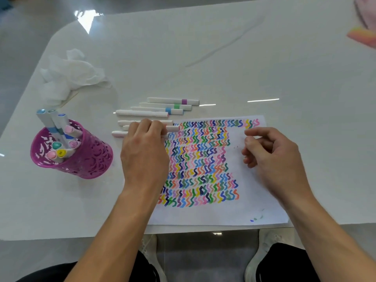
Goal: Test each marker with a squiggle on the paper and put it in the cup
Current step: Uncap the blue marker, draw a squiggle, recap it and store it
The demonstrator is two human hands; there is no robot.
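A white sheet of paper [252, 192] covered with many coloured squiggles lies at the table's near edge. Left of its top corner lies a row of several white markers [142, 113], the far ones banded purple, green and blue. My left hand [144, 151] rests over the nearest markers in that row, fingers curled onto one of them [119, 133]. My right hand [272, 157] hovers over the paper's right side, fingers loosely curled and holding nothing. A purple perforated cup [89, 157] stands at the left with several markers upright in it.
A crumpled white tissue [69, 72] lies behind the cup. The white glossy table [223, 58] stretches far back. A pink and orange object [364, 35] sits at the far right corner. My knees and white shoes show below the table's near edge.
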